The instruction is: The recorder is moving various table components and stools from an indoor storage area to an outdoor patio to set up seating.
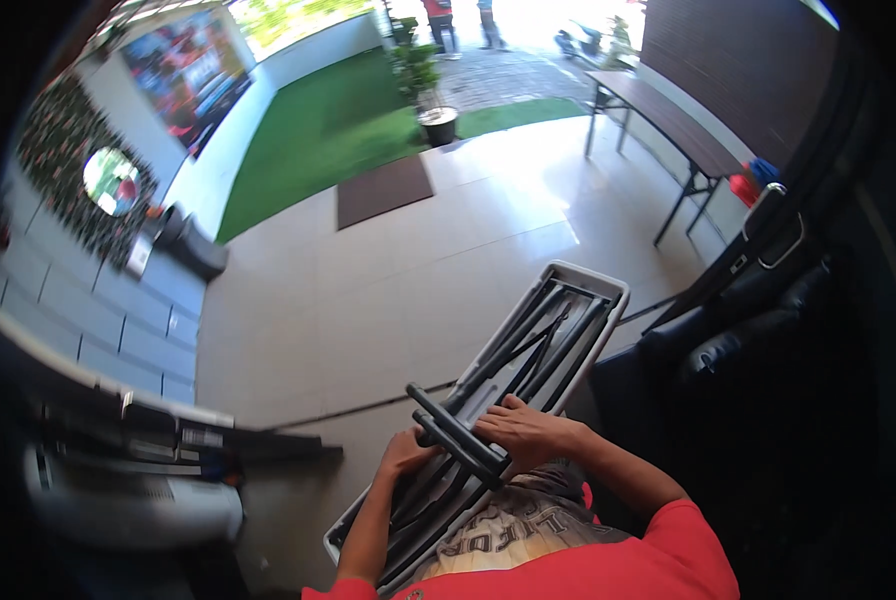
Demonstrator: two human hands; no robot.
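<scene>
A: Left hand point(405, 453)?
B: Fingertips hidden behind the grey legs point(455, 448) of the folded table point(528, 365). Grip unclear.
A: Right hand point(523, 432)?
B: Palm side out of sight.
A: Table's near end?
B: Partly covered: left forearm point(368, 530), red shirt point(588, 570).
A: Floor's point(318, 320) near left corner?
B: Pale object point(128, 505), smeared, kind unclear.
A: Past the floor's far edge?
B: Two people point(442, 25), cut off by the top edge. Motorbike point(588, 42) too small, blurred.
</scene>
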